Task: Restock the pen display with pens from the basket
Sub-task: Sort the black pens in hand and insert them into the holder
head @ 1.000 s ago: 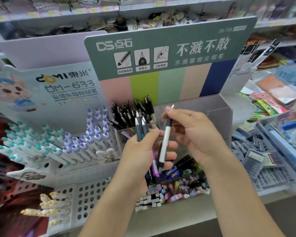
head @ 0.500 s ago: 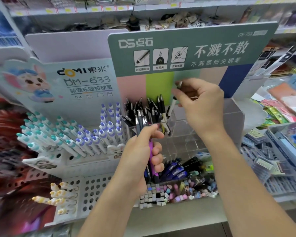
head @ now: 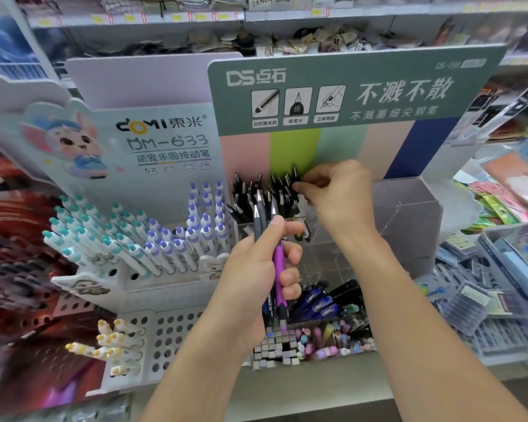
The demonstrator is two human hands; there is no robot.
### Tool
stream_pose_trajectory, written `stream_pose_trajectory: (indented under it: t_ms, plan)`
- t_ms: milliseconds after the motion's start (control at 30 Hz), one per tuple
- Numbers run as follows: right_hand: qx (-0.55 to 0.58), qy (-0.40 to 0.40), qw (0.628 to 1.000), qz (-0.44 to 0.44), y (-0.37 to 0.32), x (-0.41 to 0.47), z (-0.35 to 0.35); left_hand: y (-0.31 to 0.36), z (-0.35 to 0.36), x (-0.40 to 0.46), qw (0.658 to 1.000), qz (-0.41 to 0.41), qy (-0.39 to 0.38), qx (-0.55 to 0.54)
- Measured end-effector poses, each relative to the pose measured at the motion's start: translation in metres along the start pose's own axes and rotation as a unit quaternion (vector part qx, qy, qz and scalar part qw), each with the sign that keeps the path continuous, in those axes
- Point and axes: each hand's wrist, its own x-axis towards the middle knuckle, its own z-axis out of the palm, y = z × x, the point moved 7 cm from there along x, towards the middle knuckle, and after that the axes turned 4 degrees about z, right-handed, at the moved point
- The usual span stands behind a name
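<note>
My left hand (head: 256,269) grips a bunch of pens (head: 278,269), one purple, upright before the clear pen display (head: 409,214). My right hand (head: 333,193) pinches a black pen (head: 296,178) among those standing there.

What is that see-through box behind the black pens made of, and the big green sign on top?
The see-through box looks like clear hard plastic, perhaps acrylic: you can see through its walls, and its edges catch light. The green sign looks like printed cardboard with a matte face: flat, thin, no glare. The black pens seem plastic with shiny metal-looking tips, though that is uncertain.
</note>
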Motion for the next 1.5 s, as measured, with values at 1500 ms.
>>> stream_pose_trajectory:
  t_ms: [1500]
  plan:
    - [0.071,0.062,0.993,-0.071,-0.018,-0.012,-0.040,0.005,-0.005,0.006,0.999,0.013,0.043,0.012]
